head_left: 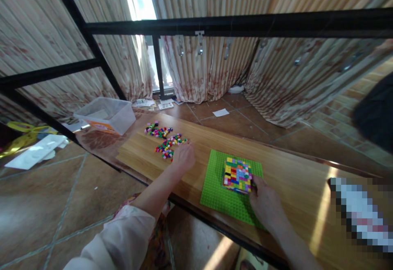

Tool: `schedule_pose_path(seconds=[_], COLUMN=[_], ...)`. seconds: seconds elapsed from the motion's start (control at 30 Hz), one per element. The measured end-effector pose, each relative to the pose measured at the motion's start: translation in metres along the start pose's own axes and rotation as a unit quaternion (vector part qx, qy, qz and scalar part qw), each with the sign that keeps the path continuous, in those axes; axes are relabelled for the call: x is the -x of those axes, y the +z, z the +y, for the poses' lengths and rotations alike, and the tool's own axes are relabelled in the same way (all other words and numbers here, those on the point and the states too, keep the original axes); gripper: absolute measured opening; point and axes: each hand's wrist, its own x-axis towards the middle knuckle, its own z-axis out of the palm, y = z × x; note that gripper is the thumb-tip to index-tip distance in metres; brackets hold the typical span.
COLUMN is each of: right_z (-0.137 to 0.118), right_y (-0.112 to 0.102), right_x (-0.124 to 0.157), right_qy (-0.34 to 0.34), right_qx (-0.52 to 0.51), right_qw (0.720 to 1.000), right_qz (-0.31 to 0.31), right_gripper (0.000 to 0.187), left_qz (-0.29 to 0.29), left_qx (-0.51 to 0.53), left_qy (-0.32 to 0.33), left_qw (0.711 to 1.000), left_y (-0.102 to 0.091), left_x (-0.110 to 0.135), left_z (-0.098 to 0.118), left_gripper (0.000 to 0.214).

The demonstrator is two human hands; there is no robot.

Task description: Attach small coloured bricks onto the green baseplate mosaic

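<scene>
My left hand [184, 155] is over the wooden table at the near right edge of a scattered pile of small coloured toy bricks [167, 145]. Its fingers are bunched downward, and whatever is in them is hidden. A green studded baseplate [211, 192] lies to the right of the pile. On it stands a squarish build of multicoloured toy bricks [237, 175], its top a patchwork of yellow, red, blue, purple and other colours. My right hand [266, 200] grips the right side of this build with curled fingers, its wrist crossing the baseplate's right edge.
A clear plastic bin [109, 114] with an orange label sits at the table's far left end. A pixelated object [360, 212] lies at the right. Black metal bars [215, 25] run behind the table before striped curtains [196, 65]. Papers [221, 112] lie on the tiled floor.
</scene>
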Motion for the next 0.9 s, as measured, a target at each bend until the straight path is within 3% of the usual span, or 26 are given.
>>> schedule_pose_path(seconds=[0.3,0.4,0.6,0.77,0.9], right_z=[-0.004,-0.006,-0.012,-0.013,-0.013], right_y=[-0.002,-0.002,-0.005,-0.004,-0.004], right_x=[-0.001,-0.002,-0.004,-0.004,-0.003], right_qy=[0.009,0.017,0.034,0.027,0.019], right_qx=[-0.007,-0.01,-0.025,-0.026,-0.032], right_qw=[1.0,1.0,0.999,0.999,0.999], right_qz=[-0.005,-0.005,-0.016,-0.011,-0.004], right_gripper=[0.031,0.03,0.034,0.031,0.031], left_qz=[0.012,0.033,0.064,0.048,0.044], left_qx=[0.022,0.11,0.236,0.216,0.193], left_qy=[0.033,0.108,0.257,0.323,0.329], left_qw=[0.999,0.988,0.935,0.92,0.923], left_y=[-0.002,-0.005,-0.011,-0.007,-0.001], left_x=[-0.001,0.002,0.016,0.022,0.019], left_z=[0.01,0.023,0.057,0.081,0.092], left_gripper=[0.019,0.018,0.019,0.023,0.021])
